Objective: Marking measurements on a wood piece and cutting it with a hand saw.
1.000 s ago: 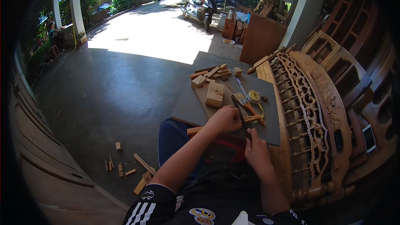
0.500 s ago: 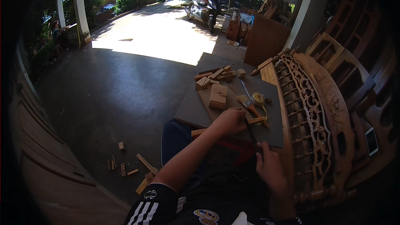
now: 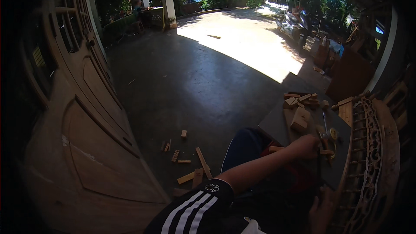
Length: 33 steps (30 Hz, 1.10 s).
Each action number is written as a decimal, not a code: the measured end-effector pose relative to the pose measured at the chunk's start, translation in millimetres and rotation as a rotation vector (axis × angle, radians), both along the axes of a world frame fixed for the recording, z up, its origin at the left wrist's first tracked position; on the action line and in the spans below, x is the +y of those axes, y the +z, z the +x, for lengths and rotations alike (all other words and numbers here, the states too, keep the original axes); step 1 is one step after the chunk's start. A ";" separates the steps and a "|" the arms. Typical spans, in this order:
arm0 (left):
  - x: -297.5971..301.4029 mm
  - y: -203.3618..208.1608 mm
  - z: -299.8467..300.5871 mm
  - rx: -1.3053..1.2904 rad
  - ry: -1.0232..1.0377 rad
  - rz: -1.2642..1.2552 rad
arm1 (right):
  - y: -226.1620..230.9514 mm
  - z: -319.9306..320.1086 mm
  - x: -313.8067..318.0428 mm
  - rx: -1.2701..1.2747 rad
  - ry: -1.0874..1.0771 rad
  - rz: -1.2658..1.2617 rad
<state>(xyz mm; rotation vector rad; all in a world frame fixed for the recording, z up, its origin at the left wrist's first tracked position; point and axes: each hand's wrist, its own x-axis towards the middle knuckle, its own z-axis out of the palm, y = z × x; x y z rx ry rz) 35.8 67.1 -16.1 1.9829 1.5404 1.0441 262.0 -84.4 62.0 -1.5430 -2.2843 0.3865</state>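
Observation:
My left hand (image 3: pixel 307 146) is closed over the table (image 3: pixel 275 123), its fingers around the upper end of a dark, narrow, bar-like tool (image 3: pixel 320 167). At the lower end of that tool is my right hand (image 3: pixel 321 203), closed and dim in shadow. A small wooden strip (image 3: pixel 326 152) lies just beside my left hand. Beyond that hand sit a wooden block (image 3: pixel 300 119), a brush (image 3: pixel 321 133) and a yellowish roll of tape (image 3: pixel 333 134). Several wood offcuts (image 3: pixel 308 100) are heaped at the table's far end.
A carved wooden railing (image 3: pixel 370 156) stands close on the right. Wood scraps (image 3: pixel 198 175) lie on the dark floor at left. Panelled wooden doors (image 3: pixel 104 147) line the left side. Farther off are a motor scooter (image 3: pixel 292 26) and a person (image 3: pixel 138 13).
The view has swung left, so the table and both hands sit farther right and more of the doors shows. Both hands keep their hold on the dark tool.

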 end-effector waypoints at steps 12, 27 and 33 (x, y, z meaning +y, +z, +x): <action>10.3 -10.7 1.2 -0.157 -0.115 0.153 | -37.6 -30.1 61.5 0.072 -0.047 -0.019; 4.2 -7.3 -12.5 -0.099 -0.146 0.119 | -23.1 -12.0 41.9 0.137 0.018 -0.056; 7.1 -8.3 -14.6 -0.093 -0.129 0.120 | -39.5 -35.1 77.0 0.145 0.029 0.001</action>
